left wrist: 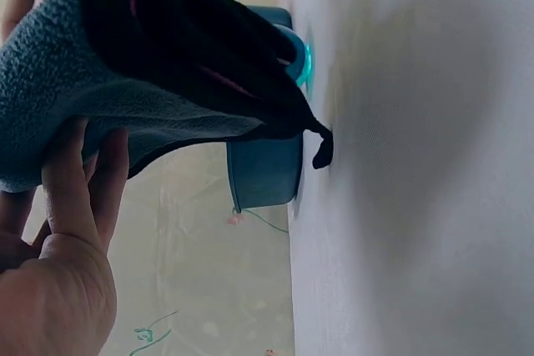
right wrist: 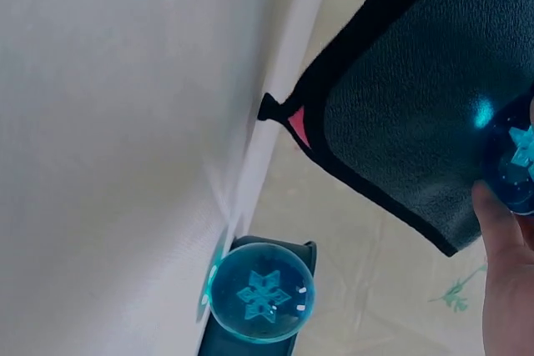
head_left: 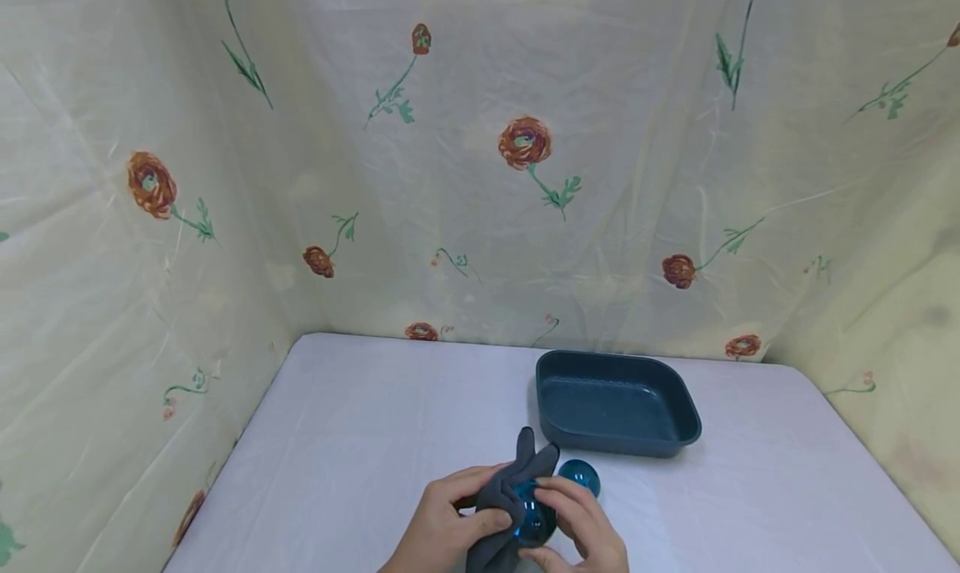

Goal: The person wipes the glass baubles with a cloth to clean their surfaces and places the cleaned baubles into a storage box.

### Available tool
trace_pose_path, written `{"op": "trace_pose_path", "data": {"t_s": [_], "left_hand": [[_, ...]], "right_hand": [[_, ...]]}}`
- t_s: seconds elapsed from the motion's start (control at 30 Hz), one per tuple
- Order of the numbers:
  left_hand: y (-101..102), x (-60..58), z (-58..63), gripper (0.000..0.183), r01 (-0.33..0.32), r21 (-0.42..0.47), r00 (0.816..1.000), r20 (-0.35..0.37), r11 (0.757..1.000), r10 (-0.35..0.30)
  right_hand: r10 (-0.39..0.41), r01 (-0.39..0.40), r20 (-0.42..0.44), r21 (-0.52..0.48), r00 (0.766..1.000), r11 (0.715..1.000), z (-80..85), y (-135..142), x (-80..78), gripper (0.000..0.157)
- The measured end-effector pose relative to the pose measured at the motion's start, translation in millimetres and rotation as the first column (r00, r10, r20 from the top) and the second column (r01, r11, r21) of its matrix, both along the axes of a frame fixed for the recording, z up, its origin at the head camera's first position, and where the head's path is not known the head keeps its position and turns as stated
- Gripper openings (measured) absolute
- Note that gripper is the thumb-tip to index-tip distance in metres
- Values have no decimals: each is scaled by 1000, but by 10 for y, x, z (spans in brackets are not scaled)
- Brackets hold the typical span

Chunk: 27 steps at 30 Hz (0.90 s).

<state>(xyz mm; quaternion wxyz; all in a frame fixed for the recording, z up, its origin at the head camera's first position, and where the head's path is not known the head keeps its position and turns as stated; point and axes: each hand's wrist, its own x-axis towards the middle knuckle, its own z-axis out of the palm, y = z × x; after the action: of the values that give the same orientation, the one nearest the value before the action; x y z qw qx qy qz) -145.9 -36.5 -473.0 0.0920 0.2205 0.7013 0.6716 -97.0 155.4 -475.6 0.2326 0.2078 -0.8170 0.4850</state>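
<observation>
A clear blue ball (head_left: pixel 537 519) is held between my two hands at the near side of the table. My left hand (head_left: pixel 450 515) grips a dark grey cloth (head_left: pixel 498 506) with a black border and presses it against the ball's left side. The fingertips and thumb of my right hand (head_left: pixel 581 527) pinch the ball from the right. In the right wrist view a snowflake shows inside this held ball (right wrist: pixel 513 156). A second blue ball (right wrist: pixel 261 293), also with a snowflake, rests on the table just beyond my right hand.
A dark blue rectangular dish (head_left: pixel 618 402) stands on the table behind the second ball. The white-covered table (head_left: pixel 360 423) reaches back to a hanging cream curtain (head_left: pixel 465 181) with printed flowers, which also runs along both sides.
</observation>
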Motion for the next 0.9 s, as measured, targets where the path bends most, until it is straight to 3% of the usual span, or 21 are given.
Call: {"op": "trace_pose_path", "data": {"t_s": [0.13, 0.33, 0.6, 0.9], "left_hand": [[-4, 11, 18, 39, -2, -35, 998, 63, 999, 4], [2, 18, 18, 39, 18, -8, 997, 81, 1000, -17], [12, 40, 44, 44, 31, 13, 999, 35, 999, -31], [27, 51, 32, 49, 52, 16, 998, -47, 999, -51]], "right_hand": [[-25, 26, -32, 32, 999, 999, -30, -3, 4, 61], [-55, 58, -73, 38, 996, 998, -56, -12, 0, 64], [-70, 77, 142, -42, 987, 996, 51, -46, 53, 58], [-82, 105, 234, -89, 969, 990, 79, -32, 46, 60]]}}
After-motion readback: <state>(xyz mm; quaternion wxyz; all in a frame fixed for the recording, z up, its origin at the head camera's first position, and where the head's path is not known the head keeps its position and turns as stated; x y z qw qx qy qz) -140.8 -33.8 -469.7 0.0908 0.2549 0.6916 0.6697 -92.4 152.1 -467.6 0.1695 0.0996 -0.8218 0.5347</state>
